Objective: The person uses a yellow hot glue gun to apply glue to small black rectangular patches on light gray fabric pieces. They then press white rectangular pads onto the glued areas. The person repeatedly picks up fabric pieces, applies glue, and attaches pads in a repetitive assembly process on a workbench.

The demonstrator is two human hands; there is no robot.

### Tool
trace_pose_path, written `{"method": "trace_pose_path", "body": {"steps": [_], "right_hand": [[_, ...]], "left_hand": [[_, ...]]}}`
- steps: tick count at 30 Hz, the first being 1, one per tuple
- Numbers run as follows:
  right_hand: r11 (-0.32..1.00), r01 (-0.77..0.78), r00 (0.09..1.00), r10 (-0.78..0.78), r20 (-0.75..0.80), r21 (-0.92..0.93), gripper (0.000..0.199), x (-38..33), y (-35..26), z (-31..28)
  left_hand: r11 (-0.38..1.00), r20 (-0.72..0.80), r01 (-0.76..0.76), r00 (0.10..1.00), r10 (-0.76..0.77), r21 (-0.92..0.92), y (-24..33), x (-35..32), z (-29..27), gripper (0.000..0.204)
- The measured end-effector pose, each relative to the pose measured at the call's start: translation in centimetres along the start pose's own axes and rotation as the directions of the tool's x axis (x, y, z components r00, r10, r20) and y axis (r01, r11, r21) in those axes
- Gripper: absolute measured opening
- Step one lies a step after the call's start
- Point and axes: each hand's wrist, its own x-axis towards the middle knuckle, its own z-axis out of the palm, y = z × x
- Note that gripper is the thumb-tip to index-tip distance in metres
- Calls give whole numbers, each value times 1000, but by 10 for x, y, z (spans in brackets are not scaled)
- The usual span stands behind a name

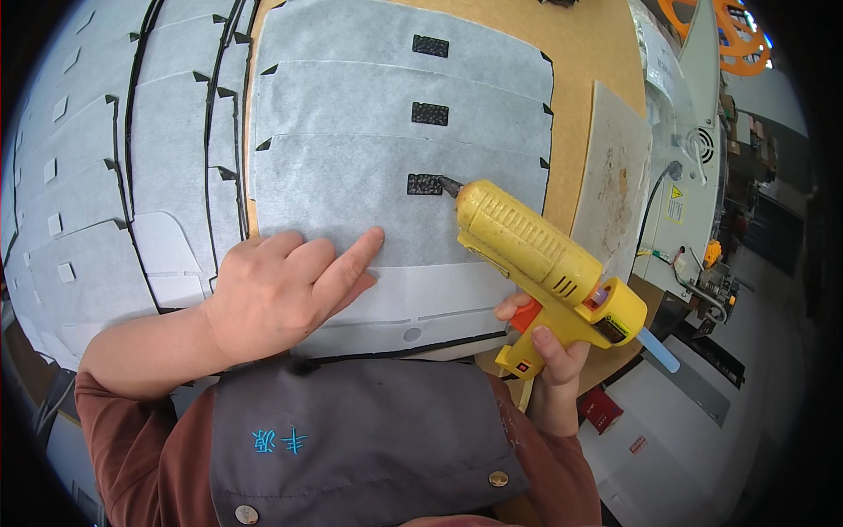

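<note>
My right hand (562, 373) is wrapped round the handle of a yellow hot glue gun (527, 237). A translucent glue stick (659, 351) pokes out of its back end. The dark nozzle (450, 186) meets the right end of a small black rectangular patch (423, 184) on a pale grey fabric panel (334, 198); whether they touch, I cannot tell. My left hand (277, 285) rests on the near part of this panel, index finger stretched out, the other fingers bent, nothing visible in it. Two like panels overlap behind, each with a black patch (429, 113).
More overlapping grey panels (171, 114) with black edging and small white squares lie at the left. Under the work is a tan board (584, 53). A stained pale board (606, 167) lies to the right, beside a machine (685, 176) with a cable.
</note>
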Motion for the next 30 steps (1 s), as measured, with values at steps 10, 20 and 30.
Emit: {"method": "trace_pose_path", "body": {"steps": [10, 20, 30], "right_hand": [[1000, -7, 999, 7, -39, -5, 58, -1, -1, 3], [999, -48, 998, 48, -29, 17, 58, -7, 0, 1], [994, -88, 985, 95, -145, 57, 61, 1, -6, 14]], "left_hand": [[1000, 10, 4, 1000, -4, 7, 0, 0, 0, 51], [1000, -1, 1, 1000, -1, -1, 0, 1, -1, 51], [1000, -16, -5, 1000, 4, -17, -1, 4, -1, 53]]}}
